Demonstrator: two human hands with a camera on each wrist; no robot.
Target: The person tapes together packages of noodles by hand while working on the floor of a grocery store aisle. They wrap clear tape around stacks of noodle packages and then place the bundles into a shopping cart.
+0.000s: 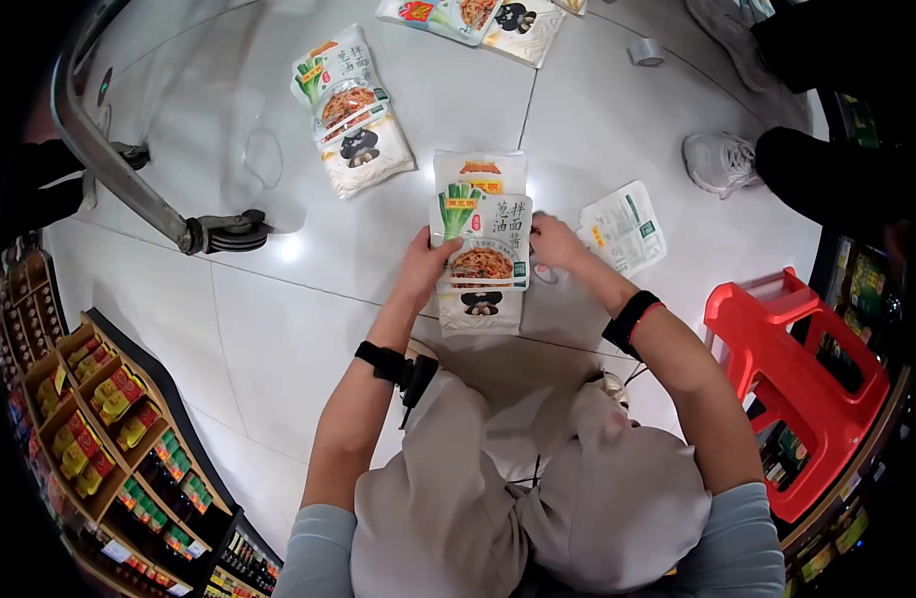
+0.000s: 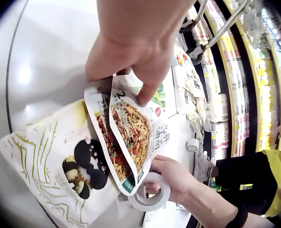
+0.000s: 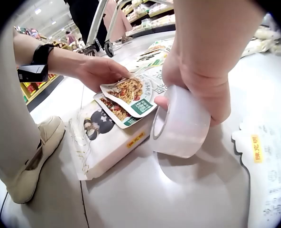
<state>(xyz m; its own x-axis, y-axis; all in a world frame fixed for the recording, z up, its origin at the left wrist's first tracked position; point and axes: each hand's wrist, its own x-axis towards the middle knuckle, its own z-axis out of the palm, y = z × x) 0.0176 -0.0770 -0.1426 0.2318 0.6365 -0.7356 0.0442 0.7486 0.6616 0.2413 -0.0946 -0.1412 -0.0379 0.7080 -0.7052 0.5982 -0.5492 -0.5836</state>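
Note:
Two overlapping noodle-sauce pouches [image 1: 493, 224] with green onions and noodles printed on them lie on a white noodle pack [image 1: 481, 319] on the floor. My left hand [image 1: 421, 267] pinches the pouches' left edge, thumb on top, as the left wrist view shows. At their right edge, my right hand [image 1: 558, 242] holds a wide roll of clear tape [image 3: 183, 128], with a finger inside its ring in the left wrist view. Part of that hand is hidden behind the roll and the wrist. A loose sauce pouch [image 1: 622, 229] lies to its right, printed back up.
Another pouch-and-noodle bundle [image 1: 353, 115] lies ahead on the left, with more packs [image 1: 523, 30] at the top. A second tape roll [image 1: 646, 52] sits farther off. A cart [image 1: 129, 179], a red stool [image 1: 802, 399], shelves [image 1: 89, 429] and another person's shoe [image 1: 719, 164] stand around.

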